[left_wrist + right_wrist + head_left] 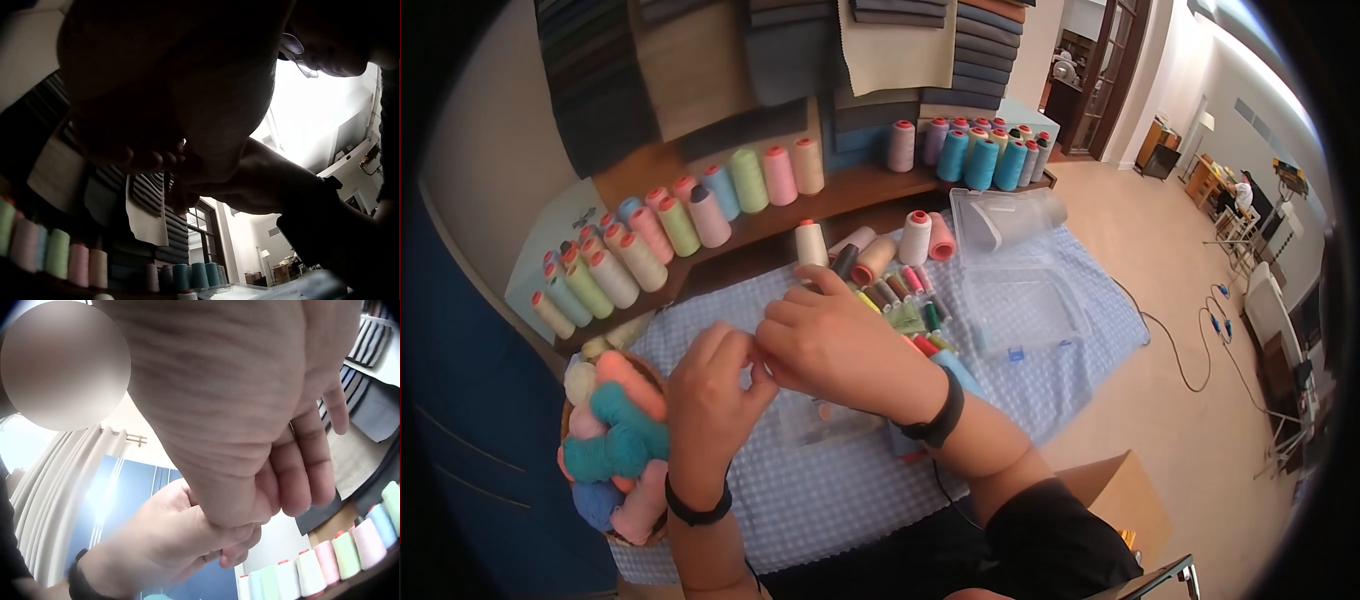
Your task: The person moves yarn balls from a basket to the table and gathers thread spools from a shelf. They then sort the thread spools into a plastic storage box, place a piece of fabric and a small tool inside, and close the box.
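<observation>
My left hand [718, 385] and right hand [835, 345] meet at the fingertips above the checked tablecloth [760, 540]. The thumb and index finger of each come together there, with the right hand's other fingers spread further out. I cannot tell what, if anything, lies between the fingertips. In the right wrist view the right hand [237, 425] overlaps the left hand [169, 525] at the thumbs. The left wrist view shows both hands dark against the light. Beyond the hands lie several small thread spools [885, 292], and a clear plastic case [830, 425] sits beneath them.
A basket of yarn balls [615, 440] stands to the left. Large thread cones [750, 180] line the shelf at the back, with fabric swatches [900, 50] hanging above. An opened clear plastic box [1025, 310] lies on the right, and a cardboard box [1120, 500] stands beside the table.
</observation>
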Demonstrator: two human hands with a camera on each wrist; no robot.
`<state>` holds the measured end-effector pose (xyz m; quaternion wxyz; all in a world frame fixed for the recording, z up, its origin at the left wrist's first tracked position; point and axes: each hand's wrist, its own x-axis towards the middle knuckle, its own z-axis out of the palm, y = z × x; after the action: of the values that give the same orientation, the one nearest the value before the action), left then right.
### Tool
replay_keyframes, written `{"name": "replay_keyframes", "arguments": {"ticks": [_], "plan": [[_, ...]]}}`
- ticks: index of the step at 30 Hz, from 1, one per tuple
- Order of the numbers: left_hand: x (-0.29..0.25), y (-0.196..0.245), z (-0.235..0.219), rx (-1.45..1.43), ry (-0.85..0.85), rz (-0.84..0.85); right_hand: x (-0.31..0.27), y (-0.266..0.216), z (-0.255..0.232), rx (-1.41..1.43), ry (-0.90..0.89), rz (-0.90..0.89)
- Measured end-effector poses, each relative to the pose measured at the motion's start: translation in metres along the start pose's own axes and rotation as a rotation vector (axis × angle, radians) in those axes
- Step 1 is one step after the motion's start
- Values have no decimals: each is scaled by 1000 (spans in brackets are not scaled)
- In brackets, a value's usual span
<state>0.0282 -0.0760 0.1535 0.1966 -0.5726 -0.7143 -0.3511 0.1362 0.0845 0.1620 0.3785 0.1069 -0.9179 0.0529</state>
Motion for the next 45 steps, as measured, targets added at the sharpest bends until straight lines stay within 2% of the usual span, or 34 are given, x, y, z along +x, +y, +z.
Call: {"name": "replay_keyframes", "arguments": {"ticks": [5,8,13,20,23,28,35,42,45], "plan": [[0,-2,0,-68,-1,-23,1,1,0,13,8,-32],[-1,-2,-4,-150,-48,-114,3,0,-1,16,38,-66],[0,-3,-5,-201,-62,-162,4,2,2,23,65,-97],[-1,-2,-5,-312,-37,-149,5,7,-5,46,75,23],[-3,4,-10,-326,-55,-161,4,11,-22,61,149,66],[-4,5,-18,-291,-55,-155,2,1,-62,22,284,35],[-9,6,-27,-314,-76,-102,-22,1,-87,-132,129,100],[-12,9,-41,-389,-54,-74,-101,8,-63,-89,-251,461],[-13,11,-42,-420,-62,-40,-119,0,-46,-47,-345,540]]}}
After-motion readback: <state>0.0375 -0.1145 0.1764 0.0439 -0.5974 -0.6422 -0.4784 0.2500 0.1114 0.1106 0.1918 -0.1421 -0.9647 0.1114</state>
